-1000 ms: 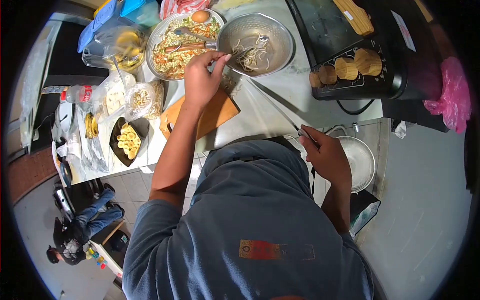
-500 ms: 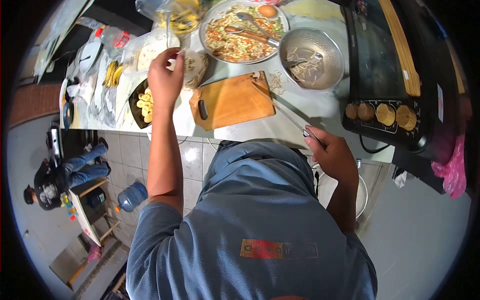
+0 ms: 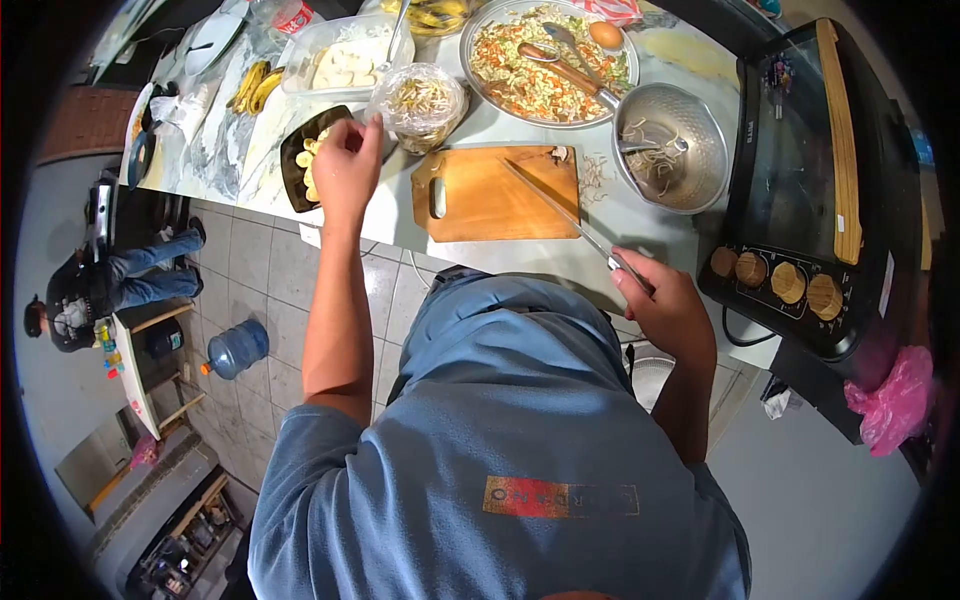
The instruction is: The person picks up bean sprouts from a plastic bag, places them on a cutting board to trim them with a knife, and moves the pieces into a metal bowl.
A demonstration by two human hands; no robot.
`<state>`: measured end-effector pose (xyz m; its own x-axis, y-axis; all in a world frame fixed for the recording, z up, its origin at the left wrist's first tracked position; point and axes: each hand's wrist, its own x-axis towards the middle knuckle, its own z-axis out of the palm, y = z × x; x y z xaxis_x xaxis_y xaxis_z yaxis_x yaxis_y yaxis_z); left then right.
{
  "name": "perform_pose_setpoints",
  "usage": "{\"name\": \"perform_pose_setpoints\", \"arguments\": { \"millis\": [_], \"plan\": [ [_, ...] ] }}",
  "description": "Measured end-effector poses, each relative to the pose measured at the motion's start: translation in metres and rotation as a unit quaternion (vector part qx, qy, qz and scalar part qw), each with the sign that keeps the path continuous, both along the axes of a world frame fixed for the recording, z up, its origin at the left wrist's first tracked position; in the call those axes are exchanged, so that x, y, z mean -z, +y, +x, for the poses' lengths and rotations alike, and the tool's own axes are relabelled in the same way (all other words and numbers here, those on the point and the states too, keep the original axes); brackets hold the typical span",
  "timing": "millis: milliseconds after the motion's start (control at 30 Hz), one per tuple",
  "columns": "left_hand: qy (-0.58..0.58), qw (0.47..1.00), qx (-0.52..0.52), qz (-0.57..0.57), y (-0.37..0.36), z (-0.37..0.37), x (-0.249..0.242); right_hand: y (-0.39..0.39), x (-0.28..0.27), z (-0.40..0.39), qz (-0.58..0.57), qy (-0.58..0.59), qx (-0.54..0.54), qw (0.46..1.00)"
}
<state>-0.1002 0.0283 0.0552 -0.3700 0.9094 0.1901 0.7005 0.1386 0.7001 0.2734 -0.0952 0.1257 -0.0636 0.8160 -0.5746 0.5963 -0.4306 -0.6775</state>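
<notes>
My right hand [image 3: 665,305] grips the handle of a knife [image 3: 558,206], whose long blade lies diagonally over the wooden cutting board [image 3: 475,205]. A small pale scrap [image 3: 561,153] sits at the board's far right corner. My left hand [image 3: 345,168] is over a dark dish [image 3: 291,172] of yellow round slices [image 3: 306,160], with its fingers curled down; whatever is in them is hidden. Beside that hand stands a clear plastic bag [image 3: 425,105] of bean sprouts. Behind it is a clear tub [image 3: 350,62] with white contents and a spoon.
A large tray [image 3: 480,95] of chopped vegetables holds an egg [image 3: 605,35] and utensils. To its right are a metal pot [image 3: 700,150] with a few sprouts and a black toaster oven [image 3: 750,200]. Bananas [image 3: 255,88] lie at left. A person [image 3: 90,290] is in the background.
My left hand has come back from beside the tub to the dish of yellow slices. My right hand still holds the knife over the board. The view has shifted.
</notes>
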Motion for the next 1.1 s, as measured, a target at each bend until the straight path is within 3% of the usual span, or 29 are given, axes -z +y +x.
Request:
{"name": "perform_pose_setpoints", "arguments": {
  "millis": [133, 200, 267, 367, 500, 833, 867, 900, 933, 1000, 1033, 1100],
  "plan": [
    [-0.056, 0.998, 0.029, -0.008, -0.022, 0.006, 0.036, -0.001, 0.0, 0.0, 0.003, 0.003, 0.001, 1.0],
    [-0.026, 0.997, 0.043, 0.058, -0.029, 0.017, 0.042, -0.002, 0.001, -0.001, 0.008, 0.005, -0.001, 1.0],
    [0.148, 0.978, 0.12, 0.09, -0.033, 0.02, 0.04, -0.003, 0.003, -0.001, 0.017, 0.007, -0.001, 1.0],
    [0.228, 0.957, 0.167, 0.069, -0.034, 0.031, 0.044, -0.007, 0.003, 0.0, 0.023, 0.017, 0.003, 1.0],
    [0.183, 0.968, 0.172, -0.018, -0.032, 0.041, 0.054, -0.008, 0.002, 0.0, 0.001, 0.005, 0.006, 1.0],
    [0.168, 0.971, 0.17, -0.009, -0.033, 0.043, 0.064, -0.023, 0.009, 0.009, 0.0, 0.001, 0.028, 1.0],
    [-0.054, 0.984, 0.166, -0.04, -0.033, 0.045, 0.063, -0.024, 0.01, 0.01, -0.003, 0.002, 0.031, 1.0],
    [-0.273, 0.946, 0.155, -0.074, -0.034, 0.048, 0.063, -0.028, 0.013, 0.011, -0.002, 0.003, 0.041, 0.999],
    [-0.272, 0.946, 0.157, -0.077, -0.034, 0.052, 0.061, -0.029, 0.014, 0.012, 0.001, 0.004, 0.047, 0.999],
    [-0.383, 0.904, 0.168, -0.082, -0.034, 0.066, 0.045, -0.03, 0.013, 0.012, -0.004, 0.006, 0.055, 0.998],
    [-0.375, 0.905, 0.143, -0.137, -0.034, 0.072, 0.033, -0.03, 0.012, 0.013, -0.006, 0.006, 0.062, 0.998],
    [-0.4, 0.89, 0.165, -0.141, -0.032, 0.076, 0.045, -0.032, 0.013, 0.014, -0.005, 0.006, 0.069, 0.998]
  ]
}}
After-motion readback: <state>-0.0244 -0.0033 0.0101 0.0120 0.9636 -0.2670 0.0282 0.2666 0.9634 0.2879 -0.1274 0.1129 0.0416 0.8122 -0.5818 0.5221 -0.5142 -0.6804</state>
